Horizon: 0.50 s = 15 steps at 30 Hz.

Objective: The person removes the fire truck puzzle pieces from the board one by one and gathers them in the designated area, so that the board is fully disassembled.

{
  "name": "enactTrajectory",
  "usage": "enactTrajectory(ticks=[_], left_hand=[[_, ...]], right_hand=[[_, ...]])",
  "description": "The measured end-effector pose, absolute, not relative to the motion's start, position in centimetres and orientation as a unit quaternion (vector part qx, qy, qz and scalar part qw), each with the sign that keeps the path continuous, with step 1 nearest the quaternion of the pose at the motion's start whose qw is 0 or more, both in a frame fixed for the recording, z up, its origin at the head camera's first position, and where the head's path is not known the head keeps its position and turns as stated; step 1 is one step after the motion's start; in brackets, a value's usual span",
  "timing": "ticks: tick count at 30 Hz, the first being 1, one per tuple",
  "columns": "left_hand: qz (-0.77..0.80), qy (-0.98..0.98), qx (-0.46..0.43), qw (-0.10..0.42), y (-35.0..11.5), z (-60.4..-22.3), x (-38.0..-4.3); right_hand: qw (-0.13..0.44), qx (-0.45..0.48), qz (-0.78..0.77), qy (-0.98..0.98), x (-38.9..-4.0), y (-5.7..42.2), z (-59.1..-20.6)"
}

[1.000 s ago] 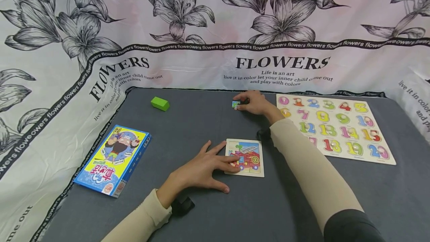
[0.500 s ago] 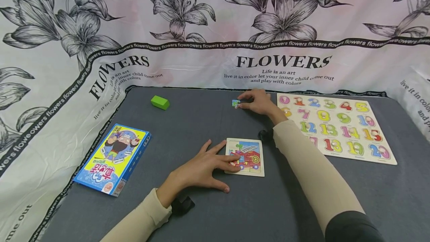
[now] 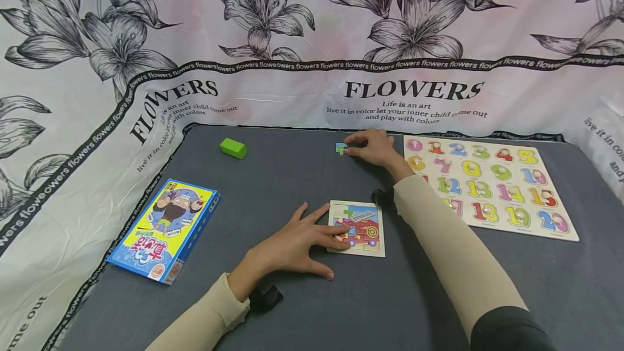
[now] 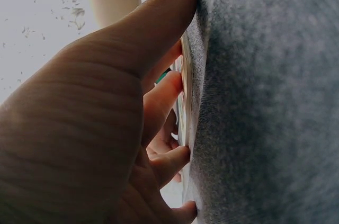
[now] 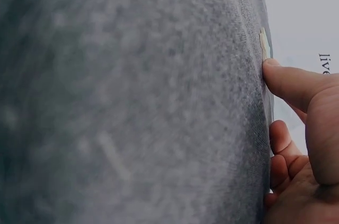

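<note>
A small square jigsaw puzzle (image 3: pixel 365 215) in a pale wooden frame, with a red fire engine picture, lies on the grey table. My left hand (image 3: pixel 294 242) rests on its left side, fingers spread and the thumb apart; the fingertips cover part of the picture. In the left wrist view the fingers meet the board's edge (image 4: pixel 185 91). Farther back, my right hand (image 3: pixel 372 148) pinches a small blue and green puzzle piece (image 3: pixel 340 148) at its right edge. The right wrist view has the thumb touching this thin piece (image 5: pixel 264 44); the index fingertip is hidden there.
A wooden number board (image 3: pixel 492 186) lies at the right, partly under the right forearm. The green block (image 3: pixel 233 148) sits at the back left. Nearer the left edge is a blue and yellow box (image 3: pixel 163 232). A flower-printed cloth (image 3: pixel 287 96) hangs behind the table.
My right index finger has drawn back from the top of the small piece to its right side, uncovering more of it. The left hand has stayed on the framed puzzle.
</note>
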<state>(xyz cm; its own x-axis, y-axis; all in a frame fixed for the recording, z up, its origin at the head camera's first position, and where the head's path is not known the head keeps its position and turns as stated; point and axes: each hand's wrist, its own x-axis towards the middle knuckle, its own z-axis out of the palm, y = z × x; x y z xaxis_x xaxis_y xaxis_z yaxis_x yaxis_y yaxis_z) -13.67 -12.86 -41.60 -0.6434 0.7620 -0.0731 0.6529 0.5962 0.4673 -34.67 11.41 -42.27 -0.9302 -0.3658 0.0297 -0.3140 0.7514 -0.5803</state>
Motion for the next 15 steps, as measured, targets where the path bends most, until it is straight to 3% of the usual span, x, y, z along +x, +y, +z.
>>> enactTrajectory(ticks=[15], left_hand=[[0.207, 0.881, 0.402, 0.135, -12.96, -41.49, -13.67]], right_hand=[[0.042, -0.178, -0.305, 0.935, -35.64, 10.34, -42.18]])
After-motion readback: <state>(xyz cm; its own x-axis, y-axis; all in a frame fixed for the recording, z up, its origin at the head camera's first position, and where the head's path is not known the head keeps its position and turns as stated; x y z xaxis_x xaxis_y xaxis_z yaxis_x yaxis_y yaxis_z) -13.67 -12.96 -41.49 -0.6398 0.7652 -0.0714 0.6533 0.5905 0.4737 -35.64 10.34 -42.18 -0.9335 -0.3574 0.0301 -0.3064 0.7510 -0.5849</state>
